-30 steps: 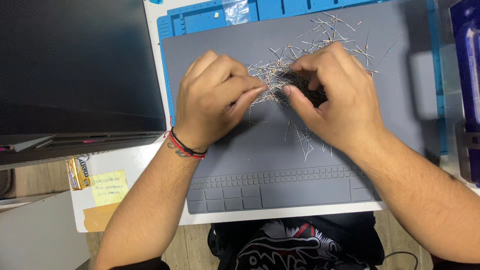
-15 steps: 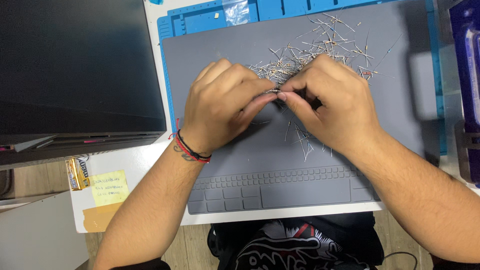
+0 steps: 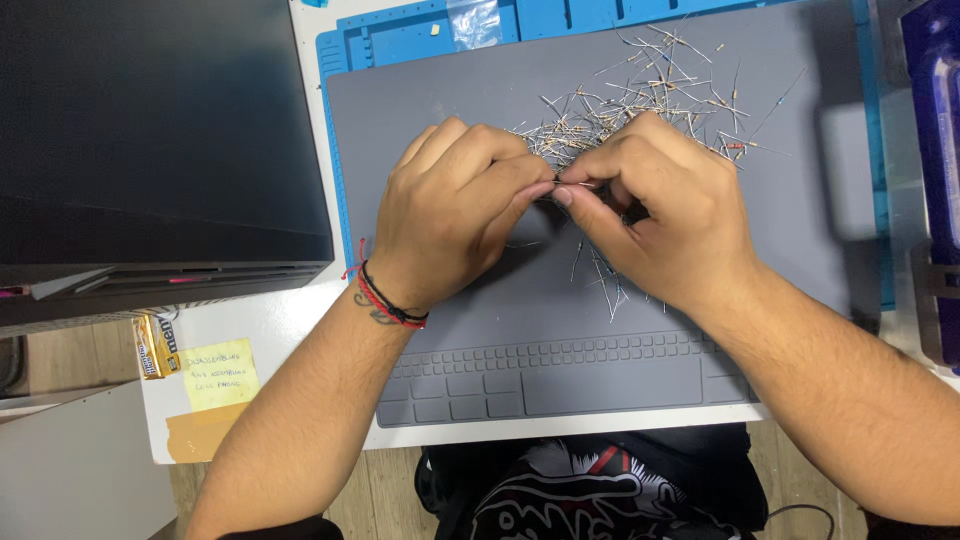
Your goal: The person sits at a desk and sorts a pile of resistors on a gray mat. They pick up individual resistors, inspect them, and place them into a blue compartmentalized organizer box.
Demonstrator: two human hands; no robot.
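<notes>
A loose pile of small wire-leaded components (image 3: 650, 95) lies scattered on the far part of a grey work mat (image 3: 800, 230). My left hand (image 3: 455, 215) and my right hand (image 3: 655, 210) meet fingertip to fingertip over the near edge of the pile. Together they pinch one thin wire-leaded component (image 3: 580, 185) between thumbs and forefingers. A few more leads (image 3: 600, 280) lie on the mat under my right hand. A red and black cord bracelet (image 3: 385, 300) sits on my left wrist.
A dark monitor (image 3: 150, 130) stands at the left. A blue mat (image 3: 420, 30) shows behind the grey one. A yellow sticky note (image 3: 218, 373) and a small yellow packet (image 3: 155, 345) lie on the white table. Dark purple boxes (image 3: 935, 120) sit at the right edge.
Both hands have drawn closer together and their fingertips now meet on one component. They have shifted slightly toward me, away from the pile.
</notes>
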